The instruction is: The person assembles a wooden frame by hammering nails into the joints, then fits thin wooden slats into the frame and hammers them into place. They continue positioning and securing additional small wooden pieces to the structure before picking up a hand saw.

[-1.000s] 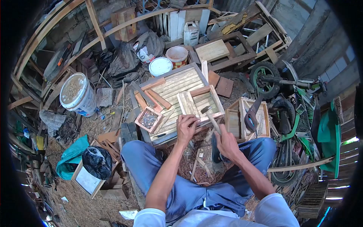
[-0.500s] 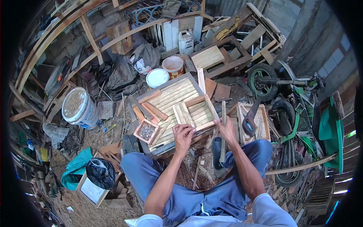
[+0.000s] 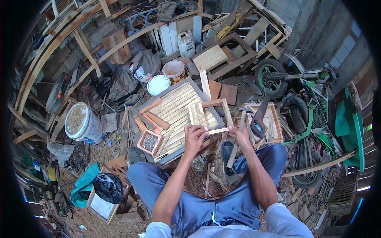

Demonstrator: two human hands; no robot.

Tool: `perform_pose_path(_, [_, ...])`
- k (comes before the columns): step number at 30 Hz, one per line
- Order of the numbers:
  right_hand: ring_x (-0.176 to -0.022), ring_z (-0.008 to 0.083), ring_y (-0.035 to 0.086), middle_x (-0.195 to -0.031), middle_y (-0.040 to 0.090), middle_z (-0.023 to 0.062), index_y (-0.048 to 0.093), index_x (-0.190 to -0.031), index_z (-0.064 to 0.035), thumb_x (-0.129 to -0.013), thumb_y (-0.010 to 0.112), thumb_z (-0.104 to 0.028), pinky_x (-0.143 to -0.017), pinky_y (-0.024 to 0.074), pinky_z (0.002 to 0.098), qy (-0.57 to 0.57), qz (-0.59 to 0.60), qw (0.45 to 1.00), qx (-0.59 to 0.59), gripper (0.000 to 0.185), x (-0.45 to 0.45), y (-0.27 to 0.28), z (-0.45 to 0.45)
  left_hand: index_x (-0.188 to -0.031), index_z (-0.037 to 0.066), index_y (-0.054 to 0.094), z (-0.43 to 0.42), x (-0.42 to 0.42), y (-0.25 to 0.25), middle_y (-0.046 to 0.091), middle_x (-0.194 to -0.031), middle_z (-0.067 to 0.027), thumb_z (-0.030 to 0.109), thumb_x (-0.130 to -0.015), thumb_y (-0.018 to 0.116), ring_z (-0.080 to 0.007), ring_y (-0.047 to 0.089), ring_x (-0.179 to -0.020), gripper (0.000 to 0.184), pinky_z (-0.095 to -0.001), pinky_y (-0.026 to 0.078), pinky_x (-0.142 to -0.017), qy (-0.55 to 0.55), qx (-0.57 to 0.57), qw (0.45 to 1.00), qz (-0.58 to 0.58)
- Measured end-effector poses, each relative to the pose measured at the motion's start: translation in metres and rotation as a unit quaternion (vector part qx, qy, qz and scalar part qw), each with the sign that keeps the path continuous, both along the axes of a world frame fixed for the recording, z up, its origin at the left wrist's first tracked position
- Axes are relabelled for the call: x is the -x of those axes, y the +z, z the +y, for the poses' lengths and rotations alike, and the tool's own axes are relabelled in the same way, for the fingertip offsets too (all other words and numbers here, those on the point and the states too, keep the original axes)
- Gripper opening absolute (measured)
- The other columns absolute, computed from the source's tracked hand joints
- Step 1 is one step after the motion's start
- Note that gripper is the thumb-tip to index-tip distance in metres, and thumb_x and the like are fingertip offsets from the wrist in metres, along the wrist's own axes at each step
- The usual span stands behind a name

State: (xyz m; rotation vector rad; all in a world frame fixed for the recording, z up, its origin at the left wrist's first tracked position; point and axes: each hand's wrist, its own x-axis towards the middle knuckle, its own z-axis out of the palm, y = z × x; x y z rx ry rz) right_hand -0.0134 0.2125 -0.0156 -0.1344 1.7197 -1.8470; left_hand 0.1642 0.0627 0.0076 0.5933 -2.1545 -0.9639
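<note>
Our left hand pinches one near corner of a small wooden frame; our right hand grips a hammer, fingertips at the other. The frame is at the near edge of the slatted worktop. We seem to be aligning it; any next move calls for steady corners.

I have moved the hammer off the wooden frame; its head is now near the handsaw. My right hand now grips the frame's near right corner.
</note>
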Motion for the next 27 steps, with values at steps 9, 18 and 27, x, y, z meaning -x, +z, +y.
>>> perform_pose_path(9, [-0.067, 0.0158, 0.063, -0.082, 0.060, 0.0097, 0.042, -0.104, 0.0005, -0.090, 0.070, -0.015, -0.053, 0.0496, 0.0278, 0.033, 0.031, 0.997, -0.058, 0.035, 0.005, -0.010, 0.002, -0.086, 0.008, 0.076, 0.002, 0.002, -0.002, 0.068, -0.103, -0.0035, 0.012, -0.077, 0.076, -0.0277, 0.049, -0.108, 0.010, -0.0400, 0.040, -0.095, -0.013, 0.002, 1.000, 0.011])
perform_pose_path(18, [-0.062, 0.0353, 0.059, -0.071, 0.060, 0.0201, 0.048, -0.105, -0.0003, -0.102, 0.048, -0.025, -0.059, 0.0465, 0.0473, 0.211, 0.332, 0.895, -0.213, 0.025, -0.081, 0.123, 0.020, -0.084, 0.008, 0.075, -0.001, 0.002, -0.012, 0.068, -0.101, -0.0027, 0.012, -0.075, 0.078, -0.0266, 0.050, -0.107, 0.010, -0.0397, 0.038, -0.096, -0.002, 0.018, 0.999, 0.032])
perform_pose_path(27, [-0.081, 0.0556, 0.060, -0.084, 0.063, 0.0344, 0.042, -0.107, 0.0013, -0.101, 0.045, -0.026, -0.072, 0.0458, 0.0624, 0.287, 0.369, 0.807, -0.362, 0.028, -0.103, 0.110, 0.019, -0.085, 0.007, 0.076, 0.003, 0.000, -0.011, 0.069, -0.100, -0.0033, 0.013, -0.075, 0.076, -0.0276, 0.050, -0.107, 0.011, -0.0389, 0.038, -0.097, 0.000, -0.002, 0.999, 0.043])
